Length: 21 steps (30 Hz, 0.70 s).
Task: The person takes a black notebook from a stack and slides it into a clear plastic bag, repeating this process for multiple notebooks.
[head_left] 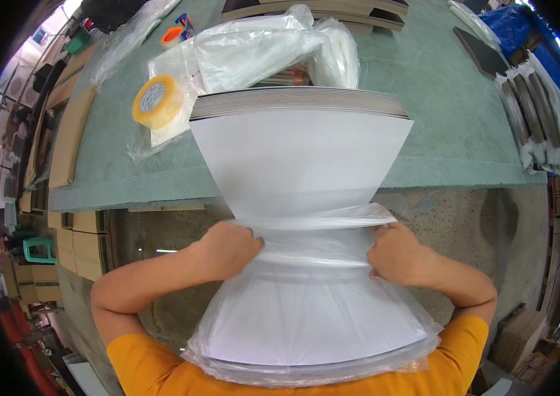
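A thick stack of white-faced sheets (pixel 299 158) stretches from the table edge toward my body. Its far end shows many thin layered edges and rests over the green table. A clear plastic bag (pixel 313 310) covers the near part of the stack, its mouth bunched in folds around the middle. My left hand (pixel 230 249) is closed on the bag at the stack's left side. On the right side my right hand (pixel 398 254) is also closed, gripping the gathered plastic. The fingertips of both hands are partly hidden by the bag and the stack.
On the green table (pixel 431 99) lie a roll of clear yellowish tape (pixel 157 101), loose plastic bags (pixel 253 53) and an orange tape roll (pixel 171 37). Several wrapped packs (pixel 537 119) stand at the right edge. Boxes (pixel 82 244) and a green stool (pixel 39 250) are at the left.
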### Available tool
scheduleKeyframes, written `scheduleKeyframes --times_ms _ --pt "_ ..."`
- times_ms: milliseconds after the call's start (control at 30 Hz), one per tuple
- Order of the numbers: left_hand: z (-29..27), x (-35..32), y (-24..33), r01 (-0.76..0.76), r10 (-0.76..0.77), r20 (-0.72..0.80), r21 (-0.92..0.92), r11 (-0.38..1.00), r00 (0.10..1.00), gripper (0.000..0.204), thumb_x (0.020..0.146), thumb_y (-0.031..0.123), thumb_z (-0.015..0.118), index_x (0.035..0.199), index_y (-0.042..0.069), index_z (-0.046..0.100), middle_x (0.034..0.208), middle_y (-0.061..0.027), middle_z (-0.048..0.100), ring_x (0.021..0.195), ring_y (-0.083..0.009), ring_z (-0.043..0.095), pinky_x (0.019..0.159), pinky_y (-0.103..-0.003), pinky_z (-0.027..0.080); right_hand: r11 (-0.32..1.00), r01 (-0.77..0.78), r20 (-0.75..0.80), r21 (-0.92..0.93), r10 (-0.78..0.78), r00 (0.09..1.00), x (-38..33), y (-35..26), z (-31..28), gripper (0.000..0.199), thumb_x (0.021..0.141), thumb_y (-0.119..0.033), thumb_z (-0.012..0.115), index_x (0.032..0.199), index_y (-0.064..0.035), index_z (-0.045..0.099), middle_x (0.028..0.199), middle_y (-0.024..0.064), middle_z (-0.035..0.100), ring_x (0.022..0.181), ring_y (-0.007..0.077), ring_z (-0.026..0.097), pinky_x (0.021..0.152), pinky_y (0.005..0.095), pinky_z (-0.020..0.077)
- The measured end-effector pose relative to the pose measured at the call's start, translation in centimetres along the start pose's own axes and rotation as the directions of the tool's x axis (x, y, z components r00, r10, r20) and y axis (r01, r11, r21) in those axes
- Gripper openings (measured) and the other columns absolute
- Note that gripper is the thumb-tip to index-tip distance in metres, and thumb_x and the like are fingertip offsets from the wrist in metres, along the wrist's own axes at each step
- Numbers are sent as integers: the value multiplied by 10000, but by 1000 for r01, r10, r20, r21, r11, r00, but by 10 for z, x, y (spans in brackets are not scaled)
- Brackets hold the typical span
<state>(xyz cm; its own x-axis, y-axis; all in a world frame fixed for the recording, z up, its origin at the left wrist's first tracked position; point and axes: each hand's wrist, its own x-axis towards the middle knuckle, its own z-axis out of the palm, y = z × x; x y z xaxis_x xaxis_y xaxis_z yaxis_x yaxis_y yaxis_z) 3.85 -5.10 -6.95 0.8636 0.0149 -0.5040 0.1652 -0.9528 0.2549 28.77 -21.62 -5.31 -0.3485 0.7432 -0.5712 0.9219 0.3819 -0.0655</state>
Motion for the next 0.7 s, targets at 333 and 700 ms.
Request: scheduleKeyframes --times_ms 333,700 --pt "-65 -40 -5 -131 -451 -472 -787 603 758 161 741 175 602 712 19 575 526 -58 520 509 -196 518 496 -285 414 713 8 -713 701 700 24 -14 40 -31 210 741 -182 548 887 -35 580 697 44 545 586 117 499 527 255 411" --pt "-63 -28 -29 438 -291 -886 -114 892 362 727 524 -156 514 1206 92 462 1074 -133 441 923 -250 450 733 -310 418 875 -353 -910 331 395 128 -1 39 -39 559 557 89 489 1089 -66 562 1101 117 485 899 251 511 730 301 430"
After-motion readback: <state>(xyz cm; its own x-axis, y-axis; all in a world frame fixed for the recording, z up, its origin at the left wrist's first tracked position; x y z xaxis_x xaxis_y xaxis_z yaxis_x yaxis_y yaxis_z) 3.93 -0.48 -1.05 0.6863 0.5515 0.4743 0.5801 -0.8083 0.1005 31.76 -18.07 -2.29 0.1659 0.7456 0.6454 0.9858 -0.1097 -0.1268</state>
